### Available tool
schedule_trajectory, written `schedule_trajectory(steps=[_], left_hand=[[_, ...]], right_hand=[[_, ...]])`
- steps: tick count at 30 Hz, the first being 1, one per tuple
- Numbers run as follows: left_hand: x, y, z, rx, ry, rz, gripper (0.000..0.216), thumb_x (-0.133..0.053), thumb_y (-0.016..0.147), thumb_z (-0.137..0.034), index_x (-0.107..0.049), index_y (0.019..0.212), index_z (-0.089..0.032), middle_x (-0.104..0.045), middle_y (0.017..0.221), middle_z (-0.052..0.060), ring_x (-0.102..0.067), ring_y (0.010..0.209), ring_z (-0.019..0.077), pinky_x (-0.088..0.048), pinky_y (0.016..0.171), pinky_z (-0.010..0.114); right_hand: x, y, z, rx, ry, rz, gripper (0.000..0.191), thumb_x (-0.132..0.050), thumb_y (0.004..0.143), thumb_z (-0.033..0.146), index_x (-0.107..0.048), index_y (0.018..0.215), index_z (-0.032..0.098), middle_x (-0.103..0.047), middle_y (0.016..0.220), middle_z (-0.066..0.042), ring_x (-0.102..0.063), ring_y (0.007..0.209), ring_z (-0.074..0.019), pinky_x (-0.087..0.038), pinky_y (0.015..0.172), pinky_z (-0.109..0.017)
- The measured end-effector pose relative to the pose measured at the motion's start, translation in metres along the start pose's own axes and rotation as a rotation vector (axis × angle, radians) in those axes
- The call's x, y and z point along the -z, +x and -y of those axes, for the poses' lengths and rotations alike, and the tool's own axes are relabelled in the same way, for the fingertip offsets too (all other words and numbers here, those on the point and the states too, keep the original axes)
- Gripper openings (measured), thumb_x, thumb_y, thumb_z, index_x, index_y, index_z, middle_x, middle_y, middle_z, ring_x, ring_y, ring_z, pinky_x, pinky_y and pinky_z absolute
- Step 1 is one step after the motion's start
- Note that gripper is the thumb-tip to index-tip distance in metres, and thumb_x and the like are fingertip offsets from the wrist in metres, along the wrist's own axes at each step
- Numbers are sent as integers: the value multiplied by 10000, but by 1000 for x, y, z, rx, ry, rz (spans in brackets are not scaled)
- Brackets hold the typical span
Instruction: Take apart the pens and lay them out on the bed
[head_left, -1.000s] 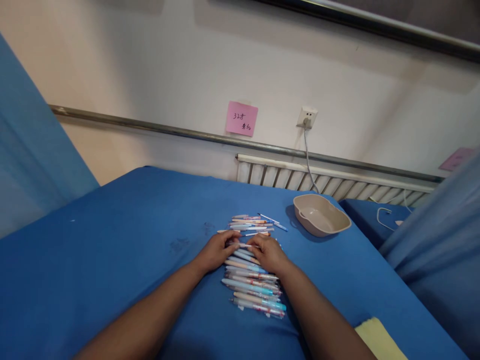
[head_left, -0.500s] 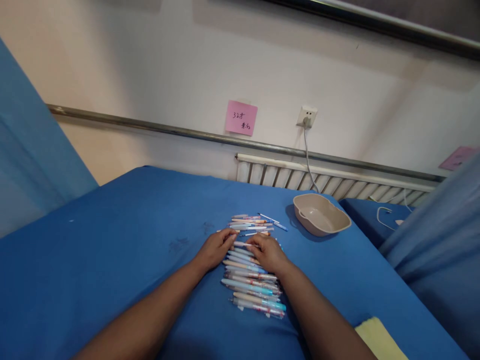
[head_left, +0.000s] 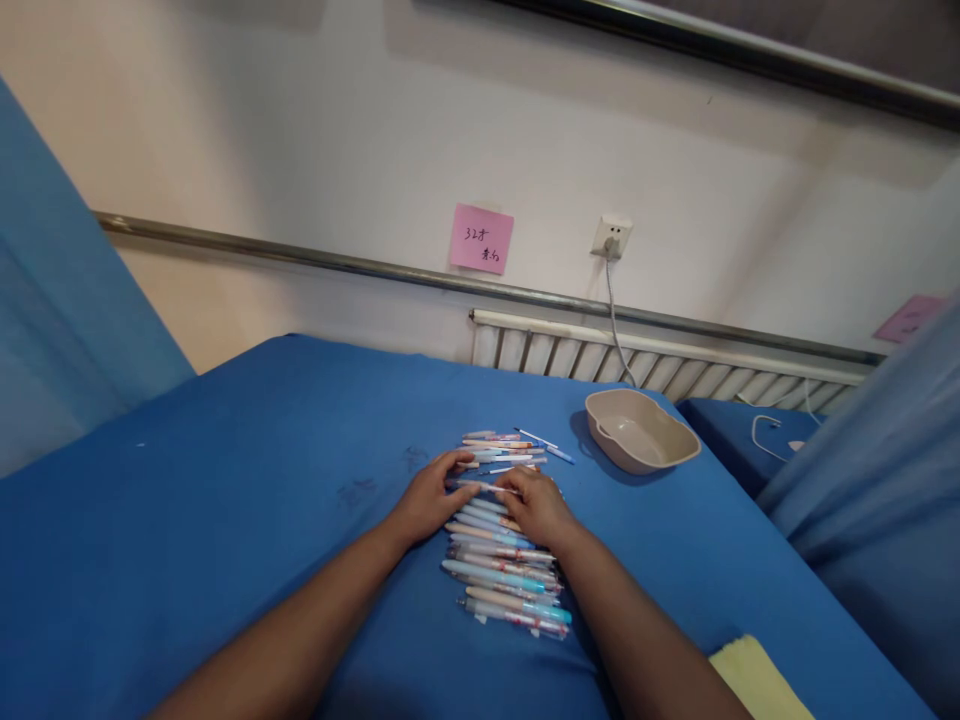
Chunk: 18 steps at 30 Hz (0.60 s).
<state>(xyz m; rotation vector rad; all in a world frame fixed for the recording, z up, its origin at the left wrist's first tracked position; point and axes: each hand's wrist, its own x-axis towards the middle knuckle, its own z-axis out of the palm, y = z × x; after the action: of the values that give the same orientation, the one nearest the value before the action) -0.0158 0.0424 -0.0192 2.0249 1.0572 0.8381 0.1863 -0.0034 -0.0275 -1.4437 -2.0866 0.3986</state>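
A slim pale pen (head_left: 489, 487) lies nearly crosswise between the left hand (head_left: 431, 497) and right hand (head_left: 538, 505), partly covered by fingers. Nearer, pens (head_left: 491, 574) in pale blue, peach and clear with red markings lie side by side on blue cloth (head_left: 225, 480). Beyond, slimmer pens (head_left: 499, 443) lie more loosely, some askew.

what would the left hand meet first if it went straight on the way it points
Probably the far group of pens, just ahead of the left hand on its line forward and right; its height is unclear, so it might pass over them.
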Motion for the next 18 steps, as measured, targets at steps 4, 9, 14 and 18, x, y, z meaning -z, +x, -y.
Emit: schedule_trajectory(steps=[4, 9, 14, 18], left_hand=[[0, 0, 4, 27, -37, 73, 358, -511, 816, -356, -585, 1111, -167, -667, 868, 39, -611, 793, 185, -479, 725, 292], [1, 2, 4, 49, 11, 5, 359, -456, 854, -404, -598, 1088, -172, -678, 896, 40, -611, 822, 195, -476, 746, 303], [-1, 1, 6, -8, 6, 72, 291, -545, 789, -318, -628, 1032, -182, -675, 1018, 50, -598, 949, 207, -457, 856, 315], [3, 2, 10, 31, 61, 63, 289, -457, 852, -359, -646, 992, -192, -692, 963, 43, -611, 898, 208, -461, 819, 313]], right_hand=[[1, 0, 0, 1, -7, -1, 116, -516, 873, 242, -621, 912, 211, -632, 887, -22, -559, 831, -153, -389, 755, -250], [1, 0, 0, -10, -14, -12, 118, -513, 873, 235, -621, 916, 212, -631, 889, -24, -555, 832, -152, -390, 754, -247], [0, 0, -3, 10, -21, -17, 116, -518, 871, 245, -621, 908, 210, -629, 883, -26, -559, 836, -155, -396, 749, -245], [4, 0, -14, -27, -28, -43, 122, -523, 868, 240, -623, 929, 209, -634, 891, -33, -570, 842, -156, -403, 752, -244]])
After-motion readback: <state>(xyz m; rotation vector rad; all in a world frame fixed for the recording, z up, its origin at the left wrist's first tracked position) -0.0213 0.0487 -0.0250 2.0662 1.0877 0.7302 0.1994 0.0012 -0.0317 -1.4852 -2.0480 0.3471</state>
